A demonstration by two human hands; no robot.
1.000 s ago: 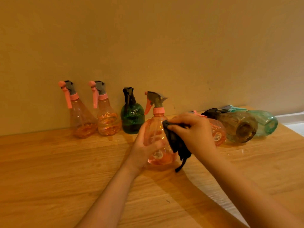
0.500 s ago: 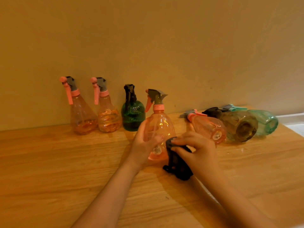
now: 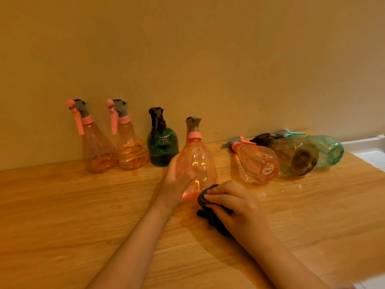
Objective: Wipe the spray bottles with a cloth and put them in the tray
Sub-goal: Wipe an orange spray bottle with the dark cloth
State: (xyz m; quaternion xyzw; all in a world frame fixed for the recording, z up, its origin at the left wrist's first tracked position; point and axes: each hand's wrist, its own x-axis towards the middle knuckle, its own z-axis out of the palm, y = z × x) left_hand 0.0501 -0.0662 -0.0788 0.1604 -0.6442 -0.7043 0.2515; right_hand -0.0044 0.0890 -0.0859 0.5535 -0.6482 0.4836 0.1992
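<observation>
The right hand (image 3: 239, 207) is now gripping the bunched dark cloth (image 3: 210, 213) low against the base of the upright translucent pink plastic spray bottle (image 3: 196, 163), having travelled down from the bottle's shoulder over the last second. The left hand (image 3: 177, 180) is still clasping the bottle's far side, fingers curled round the body, steadying it on the light wooden tabletop (image 3: 62, 215). In the inspector's judgement the downward stroke is finishing at the bottom edge, so this bottle's wiping is nearing its end and transfer to the tray is becoming the next step.

Beyond the left hand's grip, against the plain wall, two more pink spray bottles (image 3: 98, 151) (image 3: 130, 147) and a short dark green spray bottle (image 3: 162, 144) are standing upright, apparently awaiting wiping. Outward of the cloth hand, a pink bottle (image 3: 256, 161), a brownish bottle (image 3: 295, 155) and a teal bottle (image 3: 327, 151) are lying on their sides, touching one another. Past them the white perforated plastic tray (image 3: 370, 151) is showing only at the frame edge. These lying bottles are sitting between the held bottle and the tray, so the carry is likely requiring a lift over them.
</observation>
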